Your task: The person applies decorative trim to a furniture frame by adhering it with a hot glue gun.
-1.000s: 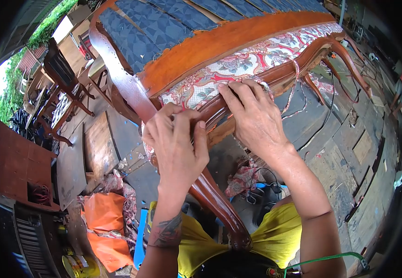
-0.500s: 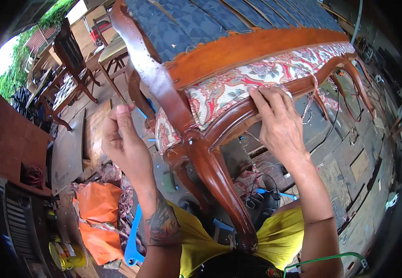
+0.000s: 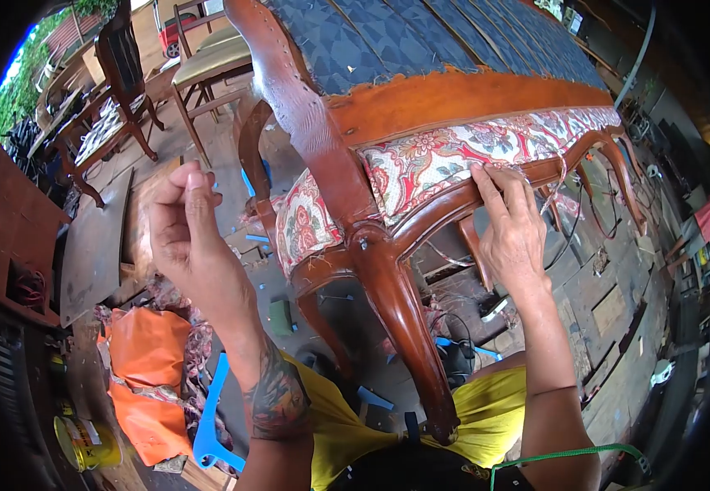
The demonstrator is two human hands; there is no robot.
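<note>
A carved wooden sofa frame (image 3: 404,315) stands tilted before me, one curved leg between my knees. Floral seat fabric (image 3: 428,168) in red, white and grey meets the polished lower rail. My right hand (image 3: 514,225) is at the fabric's edge along this rail, its bent fingers close together on the cloth; the thumb is hidden. Raised off to the left of the sofa, my left hand (image 3: 187,213) is closed, thumb against curled fingers. Whether something thin is pinched there, I cannot make out. Blue patterned fabric (image 3: 420,41) covers the sofa's back under slats.
Left of my legs lie an orange bundle (image 3: 150,372), a blue plastic piece (image 3: 211,425) and a yellow can (image 3: 86,443). Chairs (image 3: 207,69) stand behind at the left. A black cable (image 3: 461,348) and scraps litter the worn wooden floor (image 3: 592,270).
The view has shifted, so the sofa appears farther right. My left hand has moved left, away from the sofa's upright. The right hand keeps to the fabric edge.
</note>
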